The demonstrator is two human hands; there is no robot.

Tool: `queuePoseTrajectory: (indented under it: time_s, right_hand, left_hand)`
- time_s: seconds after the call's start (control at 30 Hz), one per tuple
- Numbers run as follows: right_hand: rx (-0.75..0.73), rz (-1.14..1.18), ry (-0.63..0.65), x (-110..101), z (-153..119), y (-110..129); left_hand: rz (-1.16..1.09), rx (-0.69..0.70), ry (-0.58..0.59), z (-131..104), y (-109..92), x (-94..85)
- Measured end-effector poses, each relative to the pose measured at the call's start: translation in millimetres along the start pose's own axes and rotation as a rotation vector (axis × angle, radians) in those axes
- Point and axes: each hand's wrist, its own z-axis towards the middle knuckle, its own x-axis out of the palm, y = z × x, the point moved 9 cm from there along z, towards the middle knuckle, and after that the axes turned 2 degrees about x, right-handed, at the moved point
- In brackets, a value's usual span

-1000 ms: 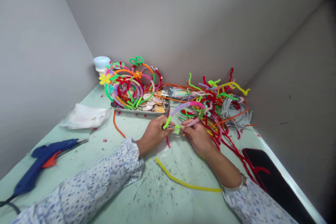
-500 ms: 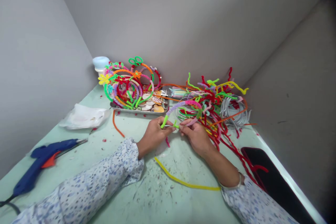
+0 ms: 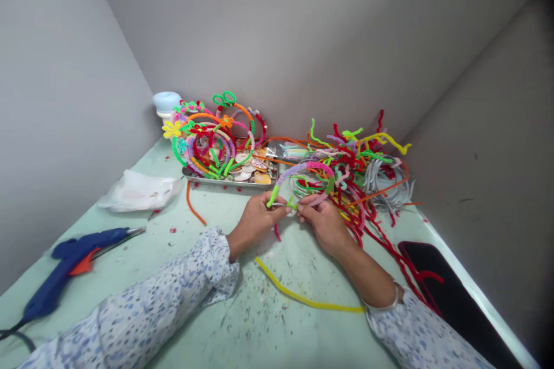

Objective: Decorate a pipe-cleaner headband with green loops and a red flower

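Observation:
My left hand (image 3: 258,216) and my right hand (image 3: 324,223) hold a headband (image 3: 298,168) between them, just above the table. The band is wound with pipe cleaner in lilac, pink, dark green and bright green sections. My left fingers pinch its lower left end, near the bright green wrap. With thumb and forefinger, my right hand grips a short green pipe cleaner (image 3: 291,204) at the band's other end; the fingertips partly hide it. A loose yellow pipe cleaner (image 3: 309,302) lies curved on the table nearer to me.
Several finished headbands (image 3: 216,132) rest on a metal tray (image 3: 234,183) of small cutouts. Tangled pipe cleaners (image 3: 350,155) and a grey wire coil (image 3: 383,184) lie to the right. A blue glue gun (image 3: 73,265), plastic bag (image 3: 141,191) and phone (image 3: 450,300) flank my arms.
Both hands stay almost in place on the headband. The fingertips have shifted only slightly around the short green pipe cleaner, and the whole view has moved a little.

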Motion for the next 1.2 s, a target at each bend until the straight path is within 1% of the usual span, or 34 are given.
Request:
queuePoseTrajectory:
  time_s: [0.17,0.37,0.53,0.73,0.87,1.07,1.2]
  right_hand:
    - [-0.001,0.0,0.012,0.5,-0.5,-0.5]
    - [-0.003,-0.031,0.042,2.3,-2.5,2.2]
    - [0.003,-0.091,0.043,4.6,-5.6,8.0]
    - [-0.029,-0.094,0.054,9.9,-9.1,17.3]
    - [-0.036,-0.104,0.059,11.6,-9.7,18.3]
    - [-0.039,-0.086,0.094,16.7,-12.8,23.4]
    - [-0.013,-0.129,0.142,23.6,-15.4,25.5]
  left_hand:
    - [0.033,-0.006,-0.019,-0.1,2.3,-2.5]
    - [0.06,-0.03,-0.01,-2.0,-0.4,-2.4]
    - [0.097,-0.078,-0.028,-1.5,5.6,-4.6]
    - [-0.031,-0.173,-0.018,0.0,18.9,-1.5]
    - [-0.104,-0.198,-0.043,-0.1,25.5,-2.1]
    - [-0.169,-0.208,-0.063,-2.2,23.9,-1.9]
    - [-0.21,-0.226,-0.065,-3.0,21.4,0.0]
